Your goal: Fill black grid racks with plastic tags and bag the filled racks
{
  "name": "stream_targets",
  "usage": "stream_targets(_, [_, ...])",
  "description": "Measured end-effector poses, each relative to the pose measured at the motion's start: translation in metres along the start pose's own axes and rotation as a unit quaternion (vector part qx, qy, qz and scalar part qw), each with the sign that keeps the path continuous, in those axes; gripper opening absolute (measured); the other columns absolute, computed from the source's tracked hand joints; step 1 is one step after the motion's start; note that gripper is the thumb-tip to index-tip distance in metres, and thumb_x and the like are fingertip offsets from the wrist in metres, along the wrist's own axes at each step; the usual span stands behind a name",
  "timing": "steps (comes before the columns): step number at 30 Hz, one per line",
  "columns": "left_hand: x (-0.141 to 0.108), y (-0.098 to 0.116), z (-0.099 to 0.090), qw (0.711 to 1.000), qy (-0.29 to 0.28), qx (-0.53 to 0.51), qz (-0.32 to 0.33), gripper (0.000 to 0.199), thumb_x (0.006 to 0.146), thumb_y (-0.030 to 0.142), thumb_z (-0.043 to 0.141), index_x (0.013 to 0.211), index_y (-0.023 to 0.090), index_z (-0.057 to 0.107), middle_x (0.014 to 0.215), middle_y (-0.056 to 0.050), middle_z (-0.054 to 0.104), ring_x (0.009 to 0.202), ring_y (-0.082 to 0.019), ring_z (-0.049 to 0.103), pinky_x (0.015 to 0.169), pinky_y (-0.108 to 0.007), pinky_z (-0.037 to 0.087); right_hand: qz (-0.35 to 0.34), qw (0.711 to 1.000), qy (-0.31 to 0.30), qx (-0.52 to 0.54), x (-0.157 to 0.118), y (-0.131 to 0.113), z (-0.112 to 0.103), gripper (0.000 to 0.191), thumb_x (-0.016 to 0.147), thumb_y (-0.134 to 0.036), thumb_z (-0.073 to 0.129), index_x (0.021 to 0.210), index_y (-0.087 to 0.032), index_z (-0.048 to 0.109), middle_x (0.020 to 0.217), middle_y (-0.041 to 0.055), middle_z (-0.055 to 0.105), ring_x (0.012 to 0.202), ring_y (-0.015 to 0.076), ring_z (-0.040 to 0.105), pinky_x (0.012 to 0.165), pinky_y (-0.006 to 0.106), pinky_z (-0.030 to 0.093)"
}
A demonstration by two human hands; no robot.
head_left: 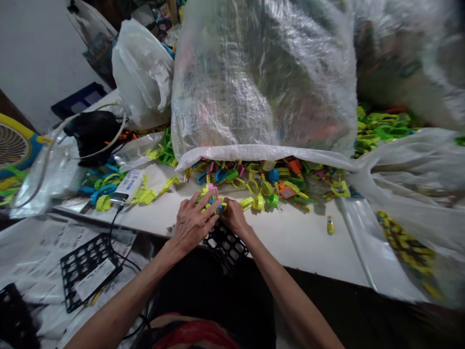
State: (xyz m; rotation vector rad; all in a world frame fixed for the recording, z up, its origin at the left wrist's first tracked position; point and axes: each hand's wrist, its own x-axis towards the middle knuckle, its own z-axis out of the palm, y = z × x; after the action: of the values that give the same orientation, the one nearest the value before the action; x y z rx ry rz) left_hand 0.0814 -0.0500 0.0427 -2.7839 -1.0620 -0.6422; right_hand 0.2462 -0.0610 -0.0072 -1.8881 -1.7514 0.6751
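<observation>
My left hand (195, 219) lies over a small cluster of pink, blue and yellow plastic pieces (211, 190), its fingers bent around them. Close beside it, my right hand (235, 216) is closed, with its fingertips at the same cluster. What those fingertips hold is hidden. Under both hands a black plastic grid tray (227, 247) with rows of openings slants over the table's front edge. Yellow plastic bands (252, 202) lie just right of my right hand.
A large translucent sack (261, 82) stands behind a row of mixed coloured bands. A small yellow tube-like piece (330, 225) lies on the white table (290, 237). On the left are a white box (128, 185), a cable, another black tray (87, 261) and a fan (16, 145).
</observation>
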Motion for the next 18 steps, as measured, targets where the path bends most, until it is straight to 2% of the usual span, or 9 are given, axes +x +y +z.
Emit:
stream_targets(2, [0.0,-0.001,-0.001,1.0,0.0,0.003,0.0,0.039,0.091,0.03,0.051,0.13,0.028,0.053,0.138,-0.004,0.052,0.119,-0.028,0.048,0.085,-0.04,0.042,0.001,1.0,0.001,-0.001,-0.005,0.002,-0.009,0.021,0.07,-0.01,0.051,0.085,-0.015,0.066,0.079,0.0052,0.066,0.069,0.0164,0.058,0.064,0.025,0.043])
stream_targets(4, [0.0,-0.001,-0.001,1.0,0.01,0.009,-0.004,0.037,0.091,0.029,0.049,0.128,0.028,0.055,0.137,-0.004,0.052,0.118,-0.028,0.049,0.086,-0.041,0.041,0.012,0.999,0.028,-0.022,-0.009,0.012,-0.027,0.03,0.074,-0.009,0.048,0.096,-0.017,0.067,0.09,0.0059,0.067,0.074,0.016,0.06,0.069,0.026,0.045])
stream_targets(6, [0.001,-0.001,0.0,1.0,0.024,0.016,-0.009,0.037,0.091,0.029,0.049,0.127,0.028,0.056,0.137,-0.004,0.053,0.117,-0.029,0.049,0.086,-0.041,0.041,0.043,0.992,0.048,-0.111,-0.011,0.023,-0.049,0.035,0.076,-0.007,0.046,0.102,-0.019,0.068,0.103,0.008,0.065,0.083,0.0181,0.062,0.073,0.029,0.045])
stream_targets(9, [0.005,0.0,0.005,0.999,0.037,0.019,-0.019,0.036,0.091,0.03,0.05,0.126,0.028,0.057,0.136,-0.004,0.053,0.116,-0.029,0.05,0.085,-0.042,0.041,0.071,0.963,-0.013,-0.261,-0.008,0.035,-0.073,0.029,0.079,-0.007,0.047,0.091,-0.019,0.071,0.111,0.0109,0.061,0.087,0.0221,0.063,0.072,0.032,0.043])
stream_targets(11, [0.01,-0.001,0.008,0.999,0.04,0.017,-0.029,0.035,0.091,0.03,0.05,0.125,0.028,0.058,0.136,-0.004,0.054,0.115,-0.029,0.051,0.084,-0.041,0.041,0.068,0.953,-0.041,-0.292,-0.006,0.038,-0.079,0.027,0.081,-0.01,0.046,0.086,-0.018,0.071,0.109,0.0108,0.062,0.084,0.0221,0.063,0.069,0.031,0.043])
stream_targets(15, [0.011,0.003,0.007,0.997,0.063,0.01,-0.046,0.035,0.091,0.032,0.049,0.126,0.028,0.056,0.136,-0.006,0.053,0.118,-0.029,0.051,0.092,-0.046,0.036,0.096,0.967,0.045,-0.231,-0.014,0.042,-0.077,0.027,0.081,-0.013,0.048,0.092,-0.019,0.072,0.103,0.0094,0.066,0.087,0.0222,0.063,0.068,0.029,0.043])
stream_targets(18, [0.005,0.013,0.001,0.994,0.101,-0.003,-0.032,0.037,0.091,0.031,0.051,0.127,0.026,0.054,0.138,-0.011,0.051,0.125,-0.031,0.046,0.102,-0.052,0.026,0.12,0.984,0.058,-0.114,-0.022,0.043,-0.067,0.023,0.077,-0.014,0.053,0.088,-0.017,0.073,0.082,0.0065,0.07,0.077,0.0201,0.064,0.064,0.027,0.044])
